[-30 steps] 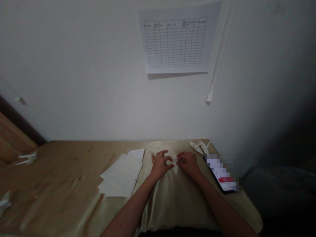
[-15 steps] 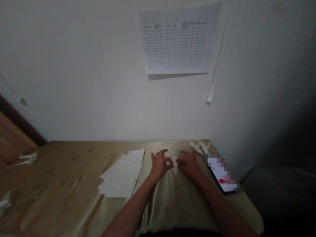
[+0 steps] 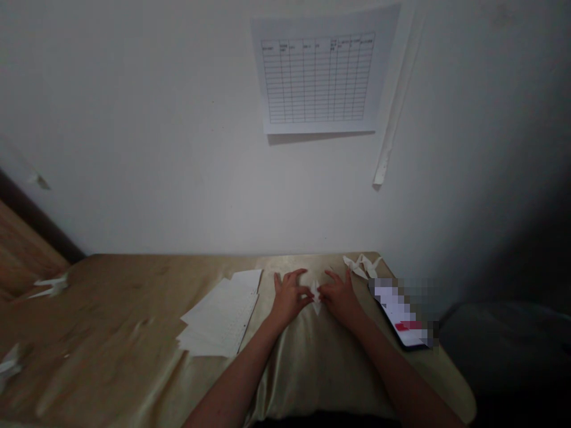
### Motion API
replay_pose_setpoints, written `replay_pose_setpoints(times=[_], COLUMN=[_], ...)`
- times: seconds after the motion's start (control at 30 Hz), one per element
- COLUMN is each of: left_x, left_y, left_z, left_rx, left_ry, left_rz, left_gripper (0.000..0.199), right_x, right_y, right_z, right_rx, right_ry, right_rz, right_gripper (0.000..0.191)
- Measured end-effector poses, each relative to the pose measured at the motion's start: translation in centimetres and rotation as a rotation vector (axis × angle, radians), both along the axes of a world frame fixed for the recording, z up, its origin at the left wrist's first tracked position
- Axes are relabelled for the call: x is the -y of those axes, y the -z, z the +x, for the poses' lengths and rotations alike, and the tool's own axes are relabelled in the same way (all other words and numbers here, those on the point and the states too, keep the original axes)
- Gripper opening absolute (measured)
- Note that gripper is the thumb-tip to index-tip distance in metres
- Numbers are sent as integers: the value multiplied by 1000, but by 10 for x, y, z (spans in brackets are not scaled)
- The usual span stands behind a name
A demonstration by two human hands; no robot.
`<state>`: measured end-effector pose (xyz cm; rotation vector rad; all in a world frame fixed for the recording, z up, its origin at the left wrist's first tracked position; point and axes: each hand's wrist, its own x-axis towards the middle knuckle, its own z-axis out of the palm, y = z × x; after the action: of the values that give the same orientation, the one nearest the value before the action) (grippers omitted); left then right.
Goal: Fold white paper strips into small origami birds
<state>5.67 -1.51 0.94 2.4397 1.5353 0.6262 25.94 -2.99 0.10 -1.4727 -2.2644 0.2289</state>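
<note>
A small folded white paper [image 3: 316, 297], narrow and pointed at both ends, stands between my two hands above the cloth-covered table. My left hand [image 3: 291, 294] pinches its left edge between thumb and index finger, the other fingers spread away. On the opposite edge, the thumb and index finger of my right hand [image 3: 339, 295] are closed on the same paper. To the left of my left forearm lies a fanned stack of white paper sheets [image 3: 218, 318]. Folded paper pieces [image 3: 362, 266] rest beyond my right hand.
A phone [image 3: 399, 315] with a lit screen, partly pixelated, lies right of my right forearm. More folded white papers [image 3: 52, 286] sit on the table's left side, one [image 3: 9, 367] nearer. A printed table sheet [image 3: 317, 77] is fixed to the wall behind.
Both hands keep their pinch on the folded paper. The fingers have shifted only slightly; the sheets and phone stay where they were.
</note>
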Motion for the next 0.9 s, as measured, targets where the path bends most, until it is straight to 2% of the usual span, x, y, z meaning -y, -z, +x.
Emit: replay_pose_setpoints(times=[0.2, 0.37, 0.6, 0.73, 0.9], left_x=[2, 3, 2, 0, -1], left_y=[-3, -6, -11, -5, 8], left_z=[1, 1, -8, -6, -1], left_rx=[-29, -36, -19, 25, 28], left_ry=[19, 22, 10, -15, 3], left_rz=[-1, -22, -157, -156, -91], left_gripper=[9, 9, 9, 10, 7], right_x=[0, -1, 3, 2, -2], right_y=[2, 2, -5, -4, 3], right_z=[2, 5, 14, 17, 11], right_rx=[-50, -79, -19, -26, -68], right_ry=[21, 6, -54, -62, 1], right_rz=[-3, -12, -63, -86, -99], right_gripper=[30, 27, 30, 27, 21])
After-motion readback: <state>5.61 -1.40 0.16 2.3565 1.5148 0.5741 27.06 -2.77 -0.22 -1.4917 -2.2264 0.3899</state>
